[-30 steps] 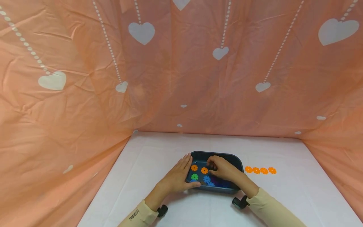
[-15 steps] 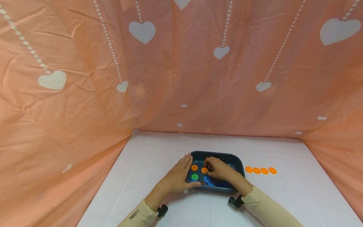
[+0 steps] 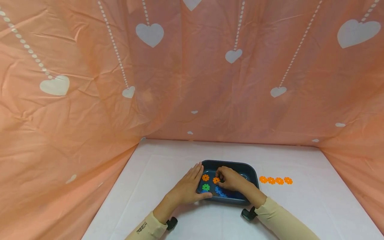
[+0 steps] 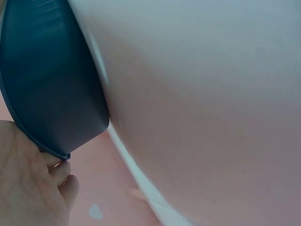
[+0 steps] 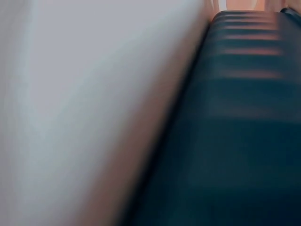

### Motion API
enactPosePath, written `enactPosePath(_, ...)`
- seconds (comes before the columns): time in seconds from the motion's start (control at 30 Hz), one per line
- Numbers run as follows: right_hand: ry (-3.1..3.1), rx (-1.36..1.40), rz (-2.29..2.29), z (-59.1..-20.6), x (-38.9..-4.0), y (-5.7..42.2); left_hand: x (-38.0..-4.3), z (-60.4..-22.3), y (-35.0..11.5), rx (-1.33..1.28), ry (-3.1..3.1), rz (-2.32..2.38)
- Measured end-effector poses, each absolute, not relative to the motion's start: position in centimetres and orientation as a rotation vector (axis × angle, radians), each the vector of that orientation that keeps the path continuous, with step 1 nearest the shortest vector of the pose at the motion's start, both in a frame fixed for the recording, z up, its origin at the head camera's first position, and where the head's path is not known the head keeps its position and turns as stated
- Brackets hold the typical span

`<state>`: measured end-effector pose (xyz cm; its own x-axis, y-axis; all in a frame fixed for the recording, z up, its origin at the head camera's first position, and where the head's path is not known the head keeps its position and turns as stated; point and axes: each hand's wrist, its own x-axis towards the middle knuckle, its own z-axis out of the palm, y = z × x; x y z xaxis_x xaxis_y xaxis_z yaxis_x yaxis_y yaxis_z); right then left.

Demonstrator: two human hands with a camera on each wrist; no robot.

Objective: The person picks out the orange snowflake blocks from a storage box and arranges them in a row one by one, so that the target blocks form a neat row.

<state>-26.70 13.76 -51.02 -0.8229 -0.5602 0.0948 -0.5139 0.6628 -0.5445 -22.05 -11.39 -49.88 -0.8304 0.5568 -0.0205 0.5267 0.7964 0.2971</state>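
A dark blue-black rectangular tray stands on the white table. My left hand rests along its left end, fingers straight, thumb over the near rim. In the left wrist view, that hand touches the tray's outer wall. My right hand reaches into the tray and pinches an orange flower-shaped disc at its right edge; the fingertips partly cover it. Also in the tray lie another orange disc, a green disc and several blue discs. The right wrist view shows only the tray's wall.
Right of the tray, several orange flower discs lie in a row on the white tabletop. A peach curtain with white hearts hangs behind and on both sides. Each wrist wears a small black camera.
Within the tray, my right hand has shifted slightly left, its fingertips coming onto the orange disc. The disc, the tray and my left hand stay where they were.
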Motion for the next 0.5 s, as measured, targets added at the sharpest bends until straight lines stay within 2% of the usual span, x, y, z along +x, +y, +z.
enactPosePath(0.5, 2.832, -0.907, -0.842, -51.38, -26.93, 13.99, -22.11, -50.11, -11.39, 0.851, 2.88, 0.43)
